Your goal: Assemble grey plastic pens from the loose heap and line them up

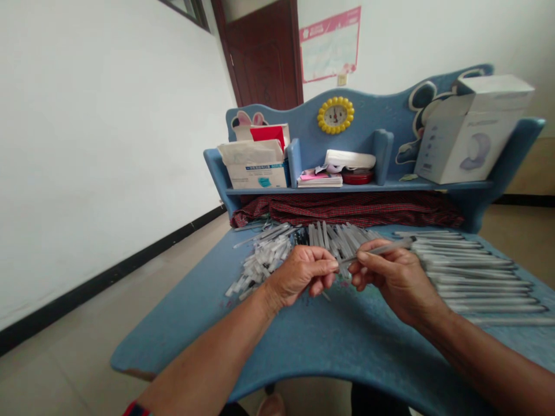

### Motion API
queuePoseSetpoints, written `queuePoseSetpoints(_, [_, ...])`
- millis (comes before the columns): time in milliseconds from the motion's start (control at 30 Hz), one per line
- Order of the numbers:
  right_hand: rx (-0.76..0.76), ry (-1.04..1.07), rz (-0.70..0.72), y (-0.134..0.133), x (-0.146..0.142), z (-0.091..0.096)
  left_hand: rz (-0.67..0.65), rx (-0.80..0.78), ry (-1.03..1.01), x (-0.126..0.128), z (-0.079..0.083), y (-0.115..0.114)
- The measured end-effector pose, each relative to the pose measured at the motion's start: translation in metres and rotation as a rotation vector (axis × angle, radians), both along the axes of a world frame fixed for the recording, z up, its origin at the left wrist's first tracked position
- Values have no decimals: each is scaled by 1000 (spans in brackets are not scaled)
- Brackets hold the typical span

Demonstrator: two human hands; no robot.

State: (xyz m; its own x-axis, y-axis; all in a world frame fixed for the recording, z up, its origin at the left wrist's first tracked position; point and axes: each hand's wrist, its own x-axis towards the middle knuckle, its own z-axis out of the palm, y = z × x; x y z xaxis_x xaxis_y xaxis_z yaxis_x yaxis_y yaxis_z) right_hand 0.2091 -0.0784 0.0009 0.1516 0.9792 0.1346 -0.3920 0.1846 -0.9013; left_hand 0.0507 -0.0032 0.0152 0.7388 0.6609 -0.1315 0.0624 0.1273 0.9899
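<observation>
My right hand is closed around a slim translucent grey pen, its dark end pointing up to the right. Thumb and fingers of my left hand pinch together at the pen's thin left end; exactly what they grip there is partly hidden. Behind my left hand lies a loose heap of small clear pen caps. Clear pen barrels are spread just beyond both hands. To the right of my right hand, many similar pens lie side by side in a row.
All this rests on a blue desk with a curved front edge. A raised shelf at the back carries a mask box, papers and a white carton. Folded checked cloth lies beneath it.
</observation>
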Motion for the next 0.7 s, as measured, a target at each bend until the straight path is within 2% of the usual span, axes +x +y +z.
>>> queuePoseSetpoints(233, [34, -64, 68, 6, 0, -4, -29, 82, 30, 2, 2, 4])
queuePoseSetpoints(433, [-51, -214, 107, 9, 3, -6, 58, 190, 42, -1, 2, 11])
queuePoseSetpoints(567, [-43, -420, 13, 10, -1, -11, 101, 241, 83, -2, 2, 13])
queuePoseSetpoints(700, [55, -565, -129, 10, -4, -16, 100, 249, 110, -1, 3, 11])
